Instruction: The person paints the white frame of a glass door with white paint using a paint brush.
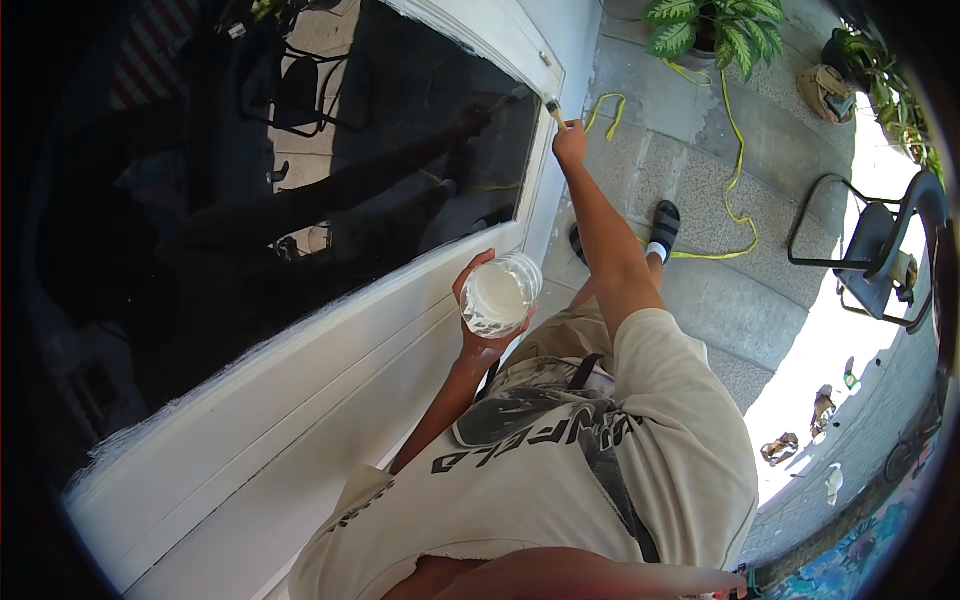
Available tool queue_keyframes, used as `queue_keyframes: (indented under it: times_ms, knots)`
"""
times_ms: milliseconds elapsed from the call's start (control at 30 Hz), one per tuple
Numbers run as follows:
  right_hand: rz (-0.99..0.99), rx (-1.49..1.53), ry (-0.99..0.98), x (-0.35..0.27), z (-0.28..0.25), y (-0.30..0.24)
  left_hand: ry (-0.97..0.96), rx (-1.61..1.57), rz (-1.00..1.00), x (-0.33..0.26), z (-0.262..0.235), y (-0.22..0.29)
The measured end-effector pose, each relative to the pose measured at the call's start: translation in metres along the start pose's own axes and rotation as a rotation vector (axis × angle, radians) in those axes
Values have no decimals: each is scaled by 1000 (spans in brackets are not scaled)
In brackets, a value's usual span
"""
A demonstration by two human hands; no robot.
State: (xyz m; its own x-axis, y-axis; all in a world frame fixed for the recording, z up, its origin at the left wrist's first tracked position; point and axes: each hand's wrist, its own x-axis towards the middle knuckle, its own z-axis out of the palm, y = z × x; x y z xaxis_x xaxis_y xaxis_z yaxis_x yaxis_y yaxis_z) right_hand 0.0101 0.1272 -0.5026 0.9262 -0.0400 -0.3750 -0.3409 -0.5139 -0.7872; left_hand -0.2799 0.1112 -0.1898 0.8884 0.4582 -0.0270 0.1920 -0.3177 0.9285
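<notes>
You hold a clear plastic tub point(529, 275) of white paint point(498, 294) in your left hand point(484, 345), the fingers curled around its side, close to your waist and just beside the white frame point(505, 240); your right hand point(571, 145), well apart from the left at the end of an outstretched arm, is closed on the handle of a small paintbrush point(557, 112); the bristles are at the far edge of the frame, though whether they touch it is hard to tell from this view. White smears run along the border of the dark glass point(380, 215), which mirrors your reaching arm; smudges of white mark your left wrist. You stand in a pale printed T-shirt point(560, 450) and dark striped sandals point(666, 222) on paved floor point(765, 310); a yellow strap point(740, 160) winds over the slabs beyond your feet, toward a leafy potted plant point(712, 25); to your right a dark metal-framed chair point(872, 250) sits by a bright strip of sunlight.
</notes>
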Motion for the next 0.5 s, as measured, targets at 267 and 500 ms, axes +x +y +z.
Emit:
queue_keyframes:
  times_ms: [267,500]
  knots:
    - [-118,288,8,-28,-28,-78,5,-4,37,1,2,-6]
    - [-355,887,-114,-96,-52,-144,15,-24,-9,-5,-4,-3]
